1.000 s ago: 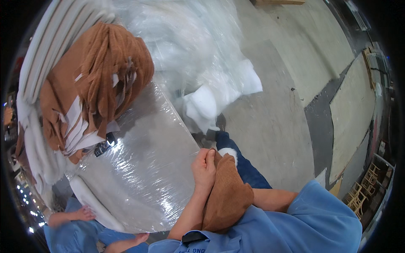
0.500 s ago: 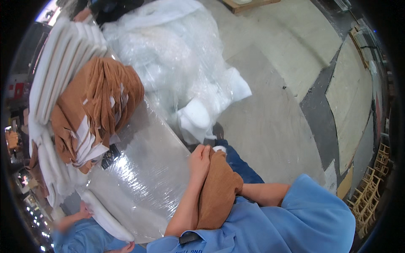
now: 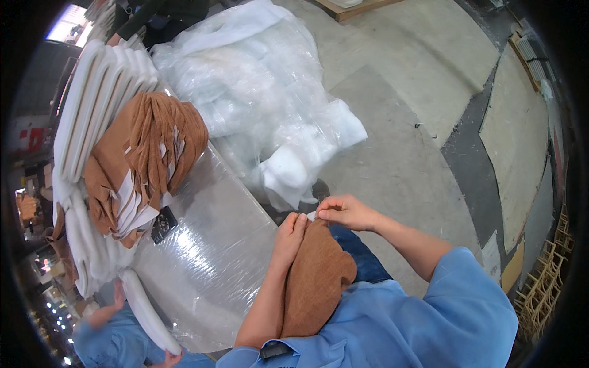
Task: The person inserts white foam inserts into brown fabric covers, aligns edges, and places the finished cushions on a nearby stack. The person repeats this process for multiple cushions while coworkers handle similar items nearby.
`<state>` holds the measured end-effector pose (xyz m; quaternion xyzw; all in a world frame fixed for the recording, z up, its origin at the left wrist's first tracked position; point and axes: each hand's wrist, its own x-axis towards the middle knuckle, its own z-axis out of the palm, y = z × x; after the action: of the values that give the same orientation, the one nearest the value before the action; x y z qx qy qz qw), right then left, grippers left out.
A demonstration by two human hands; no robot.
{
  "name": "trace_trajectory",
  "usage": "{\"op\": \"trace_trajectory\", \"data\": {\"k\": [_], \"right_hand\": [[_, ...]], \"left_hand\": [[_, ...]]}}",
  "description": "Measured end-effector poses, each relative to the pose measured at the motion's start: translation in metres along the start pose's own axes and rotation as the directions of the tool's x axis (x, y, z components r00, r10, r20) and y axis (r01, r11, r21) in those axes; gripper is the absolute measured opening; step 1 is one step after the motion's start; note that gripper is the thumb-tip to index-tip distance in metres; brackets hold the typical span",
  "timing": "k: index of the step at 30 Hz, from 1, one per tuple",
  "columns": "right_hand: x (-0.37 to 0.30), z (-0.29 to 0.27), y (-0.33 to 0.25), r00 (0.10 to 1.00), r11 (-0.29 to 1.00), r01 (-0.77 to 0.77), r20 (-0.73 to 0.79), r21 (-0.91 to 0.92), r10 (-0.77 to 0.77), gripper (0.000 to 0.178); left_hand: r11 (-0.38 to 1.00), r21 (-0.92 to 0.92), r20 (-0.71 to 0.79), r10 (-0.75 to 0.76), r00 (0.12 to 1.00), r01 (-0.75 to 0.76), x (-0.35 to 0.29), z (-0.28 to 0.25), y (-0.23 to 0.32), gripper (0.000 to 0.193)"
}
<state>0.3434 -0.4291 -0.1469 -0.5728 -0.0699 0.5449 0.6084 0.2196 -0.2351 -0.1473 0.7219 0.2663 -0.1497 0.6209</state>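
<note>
A brown fabric cover (image 3: 319, 279) hangs from its upper edge in front of my body. My left hand (image 3: 289, 236) grips that edge on its left side, fingers closed. Beside it, my right hand (image 3: 346, 211) pinches the same edge between thumb and fingertips. A small white piece (image 3: 311, 216) pokes out between the two hands; whether it is filling or lining I cannot tell. To the left, a heap of brown fabric covers (image 3: 147, 159) with white lining showing lies on the plastic-wrapped table (image 3: 208, 270).
White padding sheets (image 3: 101, 110) are stacked behind the brown heap. Large transparent plastic bags of white padding (image 3: 257, 92) stand beyond the table. A dark phone-like object (image 3: 163, 226) lies on it. At lower left, another person's hands hold a white pad (image 3: 147, 313). Wooden frames (image 3: 543, 288) stand far right.
My right hand has come up from behind the fabric to its top edge, elbow swinging outward. My left hand keeps its grip. The other person's white pad has shifted slightly.
</note>
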Motion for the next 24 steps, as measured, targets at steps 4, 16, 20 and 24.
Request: {"op": "trace_trajectory", "data": {"k": [4,16,20,24], "right_hand": [[0.009,-0.01,-0.008,0.989,0.985,0.033,0.15,-0.171,-0.007,0.019],[0.002,0.02,0.019,0.925,0.763,0.103,-0.221,-0.638,-0.309,0.018],[0.013,0.006,0.035,0.937,0.972,-0.166,-0.335,-0.164,0.103,0.019],[0.004,-0.004,0.001,0.95,0.982,-0.054,-0.293,0.179,0.105,0.016]], "left_hand": [[0.999,-0.001,-0.001,-0.033,0.999,0.033,0.001,-0.001,-0.004,0.039],[0.995,0.086,-0.063,0.047,0.997,-0.042,0.006,0.011,-0.009,0.043],[0.984,0.175,-0.107,0.027,0.994,-0.008,0.005,0.02,-0.003,0.045],[0.996,0.087,-0.111,0.031,0.993,-0.022,0.009,0.017,-0.01,0.045]]}}
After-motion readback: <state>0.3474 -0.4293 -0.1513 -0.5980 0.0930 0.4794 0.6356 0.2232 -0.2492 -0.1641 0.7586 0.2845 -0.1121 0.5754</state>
